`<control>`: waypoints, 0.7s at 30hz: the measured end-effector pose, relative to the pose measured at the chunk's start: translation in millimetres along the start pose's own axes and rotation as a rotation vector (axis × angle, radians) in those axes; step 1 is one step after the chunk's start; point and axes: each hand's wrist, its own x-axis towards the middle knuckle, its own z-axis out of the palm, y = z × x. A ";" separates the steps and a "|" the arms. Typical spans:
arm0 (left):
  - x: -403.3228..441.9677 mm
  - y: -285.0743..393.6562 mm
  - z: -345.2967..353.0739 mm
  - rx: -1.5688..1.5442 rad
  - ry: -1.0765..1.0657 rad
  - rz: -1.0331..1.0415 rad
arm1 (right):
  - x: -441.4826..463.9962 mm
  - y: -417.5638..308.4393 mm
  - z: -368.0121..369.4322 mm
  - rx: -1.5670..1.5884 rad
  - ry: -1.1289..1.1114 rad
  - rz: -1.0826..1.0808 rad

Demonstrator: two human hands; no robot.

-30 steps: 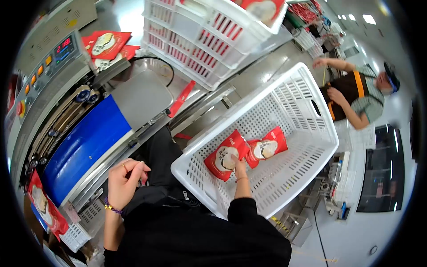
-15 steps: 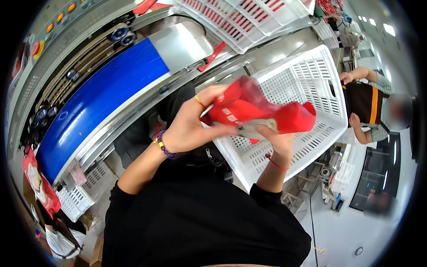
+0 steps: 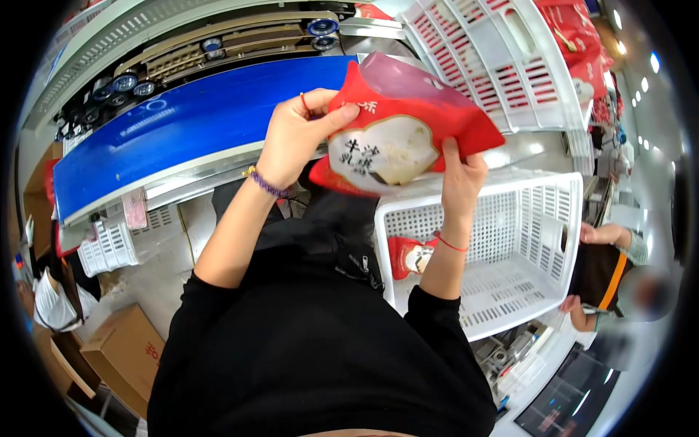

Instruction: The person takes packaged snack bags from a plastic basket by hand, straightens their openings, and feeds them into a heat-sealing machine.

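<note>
A red food packaging bag (image 3: 397,149) with a white printed panel and dark lettering is stretched between my two hands. My left hand (image 3: 298,131) pinches its upper left side, thumb on the printed face. On the lower right side, my right hand (image 3: 462,178) grips the same bag with the thumb in front. A purplish inner surface shows along the bag's upper edge; whether anything is inside I cannot tell. Below my right hand stands a white plastic basket (image 3: 502,291), with another red bag (image 3: 409,256) lying in it, partly hidden by my right forearm.
A blue conveyor belt (image 3: 196,116) runs along a machine at the left and front. Another white basket (image 3: 502,58) stands at the upper right, near more red bags (image 3: 579,44). A cardboard box (image 3: 127,357) is at lower left. A co-worker (image 3: 604,273) stands at the right.
The blurred, folded bag is now spread out, its printed panel facing me. Both hands have moved up, away from over the basket. My view has turned, revealing the red bag in the basket.
</note>
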 end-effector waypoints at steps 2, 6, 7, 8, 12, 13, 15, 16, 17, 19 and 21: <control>14.8 -9.6 -7.3 0.030 0.043 0.039 | 22.5 12.5 3.9 -0.201 -0.044 -0.120; 38.0 -8.9 -13.5 -0.079 0.064 0.051 | 54.6 24.3 9.9 -0.084 -0.113 -0.001; 41.5 -8.0 -14.0 -0.061 0.083 0.056 | 60.0 28.8 9.4 0.014 -0.121 0.075; 44.4 -6.0 -14.1 -0.041 0.102 0.057 | 64.9 32.8 9.4 0.113 -0.128 0.156; 63.3 -16.3 -16.1 0.290 0.297 0.071 | 83.1 40.1 15.6 0.188 -0.080 0.220; 68.3 -18.0 -12.8 0.320 0.343 0.017 | 89.6 44.2 15.7 0.172 -0.070 0.217; 79.6 -22.5 -8.3 0.271 0.342 -0.055 | 100.9 50.4 13.0 0.167 -0.051 0.187; 84.5 -24.2 -4.6 0.242 0.327 -0.071 | 105.2 51.7 12.5 0.159 -0.022 0.158; 90.1 -24.3 -1.9 0.151 0.322 -0.120 | 109.8 52.0 12.5 0.174 -0.005 0.163; 99.8 -19.0 1.4 0.033 0.320 -0.186 | 119.4 55.5 11.8 0.153 -0.025 0.154; 107.4 -22.0 -3.8 -0.017 0.331 -0.182 | 128.6 60.5 14.5 0.135 -0.062 0.140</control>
